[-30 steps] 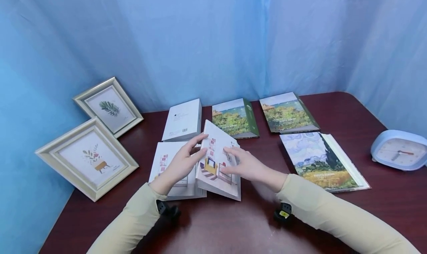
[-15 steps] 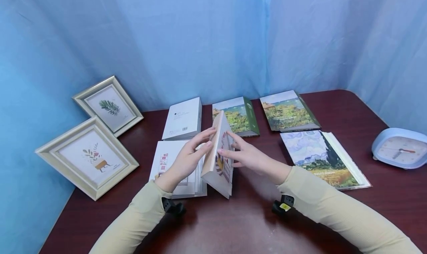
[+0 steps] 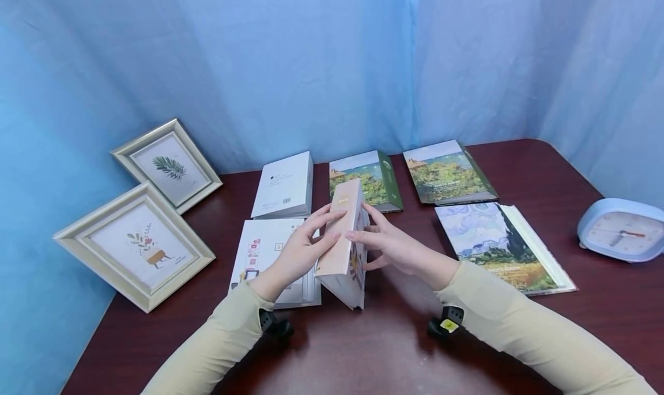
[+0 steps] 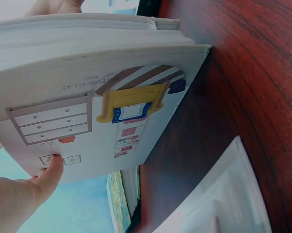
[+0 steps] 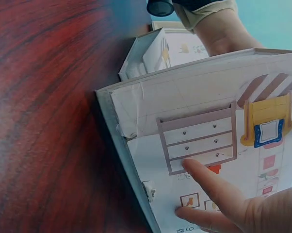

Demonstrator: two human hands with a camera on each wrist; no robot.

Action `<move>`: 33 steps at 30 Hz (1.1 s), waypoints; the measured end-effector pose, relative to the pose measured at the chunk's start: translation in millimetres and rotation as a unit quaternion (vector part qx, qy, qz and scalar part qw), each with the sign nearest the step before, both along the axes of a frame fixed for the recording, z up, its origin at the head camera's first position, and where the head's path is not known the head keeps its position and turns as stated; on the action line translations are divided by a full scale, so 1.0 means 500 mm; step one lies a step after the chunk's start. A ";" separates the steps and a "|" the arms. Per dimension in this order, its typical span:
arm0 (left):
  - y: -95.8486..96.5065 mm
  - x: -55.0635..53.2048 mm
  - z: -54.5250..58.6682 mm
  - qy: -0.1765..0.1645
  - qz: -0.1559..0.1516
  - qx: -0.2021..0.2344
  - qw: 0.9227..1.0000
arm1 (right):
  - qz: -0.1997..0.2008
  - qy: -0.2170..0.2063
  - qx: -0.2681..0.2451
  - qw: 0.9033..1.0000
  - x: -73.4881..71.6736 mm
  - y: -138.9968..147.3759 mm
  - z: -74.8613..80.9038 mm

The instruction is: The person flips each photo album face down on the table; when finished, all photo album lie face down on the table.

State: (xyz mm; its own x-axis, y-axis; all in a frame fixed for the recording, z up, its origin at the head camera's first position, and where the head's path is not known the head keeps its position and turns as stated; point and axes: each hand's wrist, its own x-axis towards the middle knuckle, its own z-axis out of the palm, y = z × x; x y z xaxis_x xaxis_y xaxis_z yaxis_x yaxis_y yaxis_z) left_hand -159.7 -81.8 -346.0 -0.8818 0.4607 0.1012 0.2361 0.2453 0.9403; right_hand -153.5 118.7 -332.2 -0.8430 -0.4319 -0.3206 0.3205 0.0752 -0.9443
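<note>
A white photo album (image 3: 339,242) with a pale pink spine and furniture drawings on its covers stands on its page edge, spine upward, in the head view. My left hand (image 3: 298,251) holds it from the left, fingers across the spine; the left wrist view shows one fingertip against the cover. From the right, my right hand (image 3: 396,245) holds the other cover, with two fingers laid on the printed drawers in the right wrist view. That cover looks torn along one edge. A similar white album (image 3: 259,239) lies flat beside it, partly behind my left forearm.
Behind are a white album showing its back (image 3: 284,181) and two green-spined albums (image 3: 370,170) (image 3: 448,173). To the right lie a landscape-cover album (image 3: 500,245) and a blue clock (image 3: 622,228). Two picture frames (image 3: 67,233) (image 3: 129,150) stand at left. A blue curtain (image 3: 332,66) hangs behind the table.
The album has tipped up from a slant, front cover showing, to stand with its spine facing up. Both hands have turned with it, staying at its sides.
</note>
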 end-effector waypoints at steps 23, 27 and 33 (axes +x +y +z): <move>0.015 0.004 -0.025 -0.117 -0.111 0.073 0.984 | -0.001 0.030 -0.067 0.997 0.026 0.051 -0.021; 0.016 0.005 -0.029 -0.133 -0.129 0.077 0.980 | -0.001 0.068 -0.057 0.996 0.036 0.057 -0.019; 0.018 0.006 -0.040 -0.123 -0.138 0.068 0.980 | -0.006 0.090 -0.026 0.996 0.043 0.065 -0.008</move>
